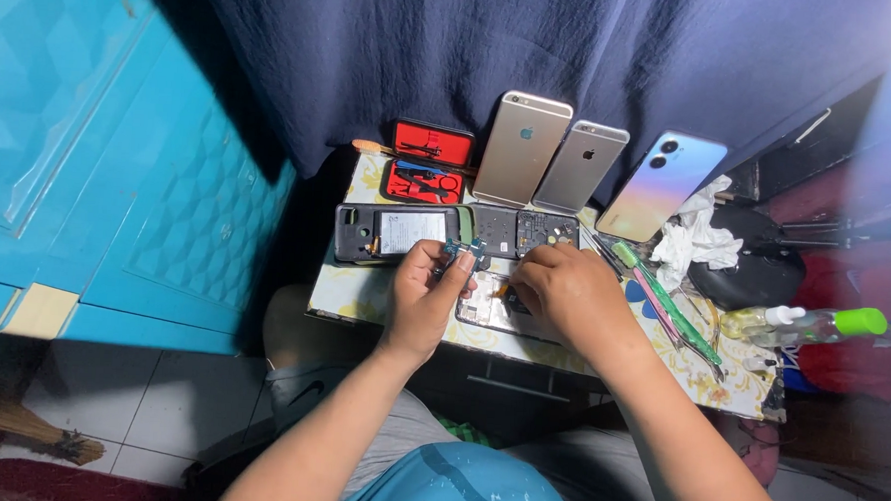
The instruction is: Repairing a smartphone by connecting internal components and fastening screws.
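Both forearms reach up from the bottom of the frame, over a blue shirt (460,487) and grey shorts (398,429), toward a small table (363,297) covered with a patterned cloth. Held at the far end of the left hand (423,300) is a small circuit part (462,251), pinched between the thumb and the fingertips just above the table. That part sits right in front of an opened phone body (396,233) lying flat with its battery showing.

Beside it, the right hand (564,291) rests curled, palm down, over a bare phone frame (488,307) on the cloth; its fingertips press toward the frame, but whether they grip anything underneath cannot be told. The two hands are close together, almost touching.

Beyond them lies a dark inner cover (521,231) with screw holes. Further back, three phones lean face down against a dark blue curtain (534,54): a gold phone (522,149), a grey phone (581,168) and a pale blue phone (664,185). Left of these stands an open red tool case (426,162). To the right lie green-handled tools (664,300), a crumpled tissue (701,237) and a clear bottle with a green cap (813,322). On the far left stands a turquoise cabinet (100,145).
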